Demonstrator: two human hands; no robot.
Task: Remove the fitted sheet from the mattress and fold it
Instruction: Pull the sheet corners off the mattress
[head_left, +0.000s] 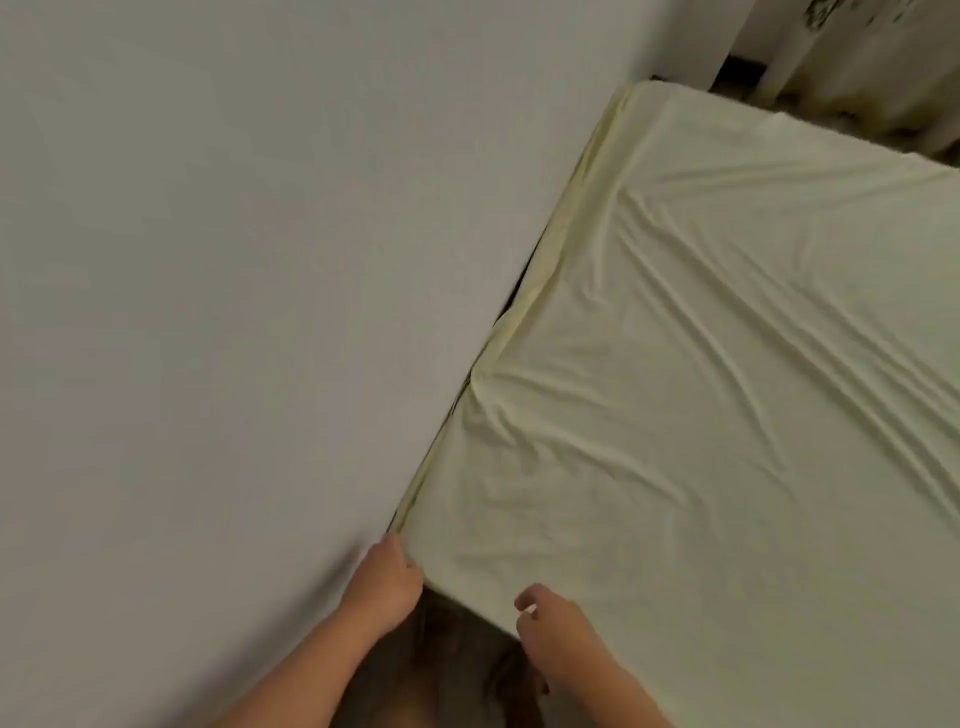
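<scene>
Two bare hands at the near corner of one bed.
The left hand (387, 579) pinches the pale yellow wrinkled fitted sheet (701, 389) beside the plain grey wall (234, 260); the right hand (550, 626), fingers curled, grips its near edge. The sheet still covers the mattress.
</scene>
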